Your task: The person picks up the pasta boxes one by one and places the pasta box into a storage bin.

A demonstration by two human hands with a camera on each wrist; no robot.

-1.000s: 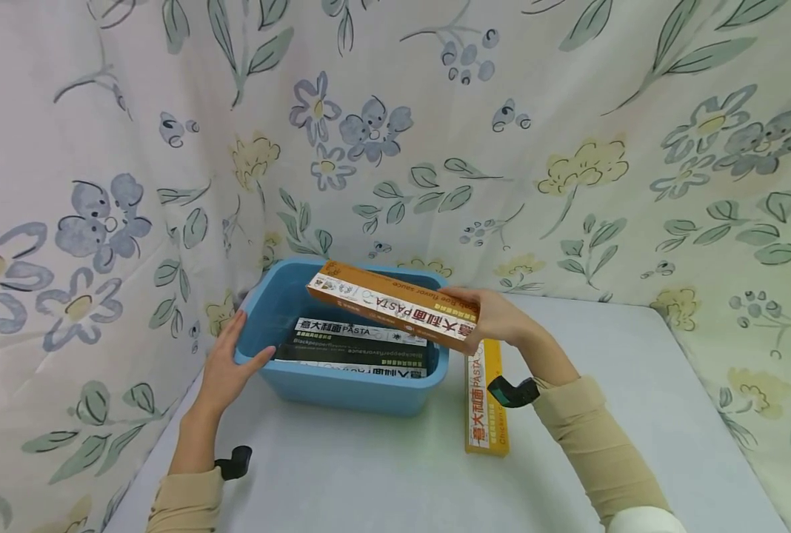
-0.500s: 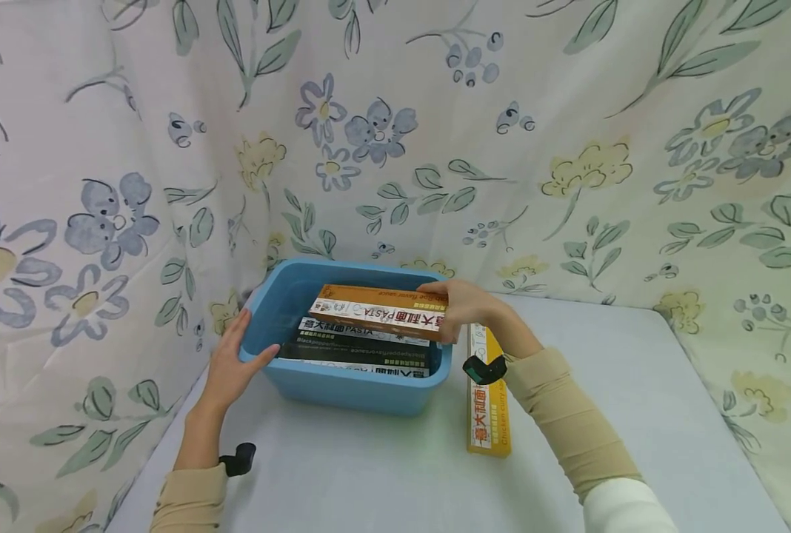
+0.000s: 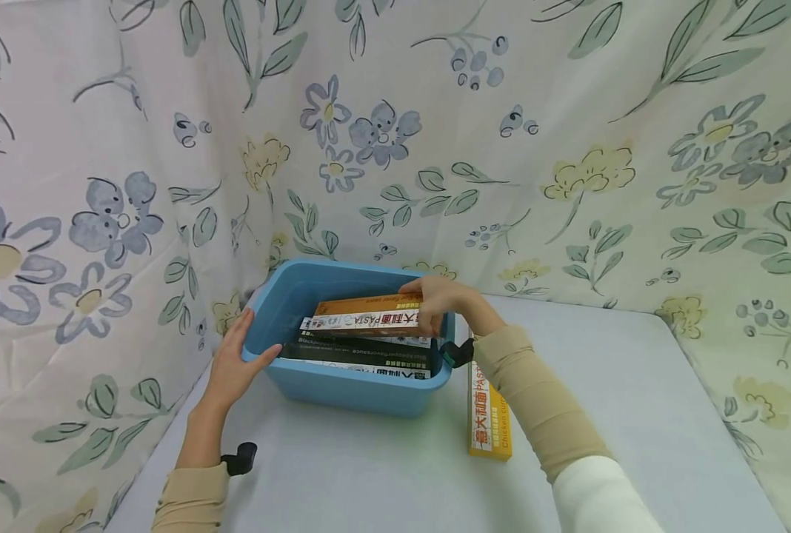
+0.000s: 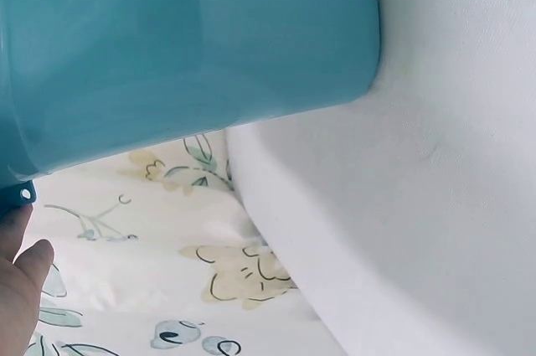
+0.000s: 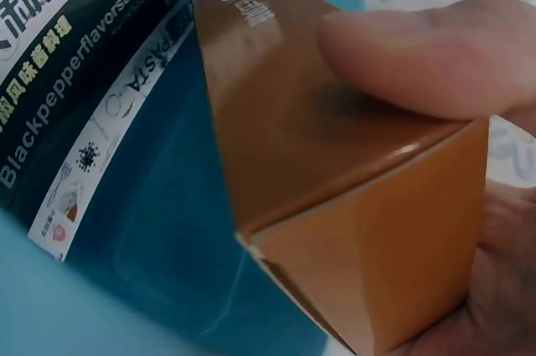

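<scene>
A light blue plastic bin (image 3: 342, 398) stands on the white table. My left hand (image 3: 227, 370) is at its left front corner, thumb and fingers spread along the rim. In the left wrist view its fingertips meet the bin's edge beside a small hole. My right hand (image 3: 438, 300) grips the right end of an orange-brown pasta box (image 3: 352, 321), thumb on one broad face in the right wrist view. This box is inside the bin, its left end over black pepper-flavour pasta boxes (image 3: 355, 352) lying toward the front.
A yellow pasta box (image 3: 490, 426) lies on the white table (image 3: 609, 385) right of the bin, partly hidden under my right forearm. A floral curtain (image 3: 502, 185) hangs close behind the bin and along the left side.
My right hand has moved left and down, bringing the orange-brown pasta box from a tilt above the bin's right rim to nearly level inside it. The left hand keeps its place at the rim.
</scene>
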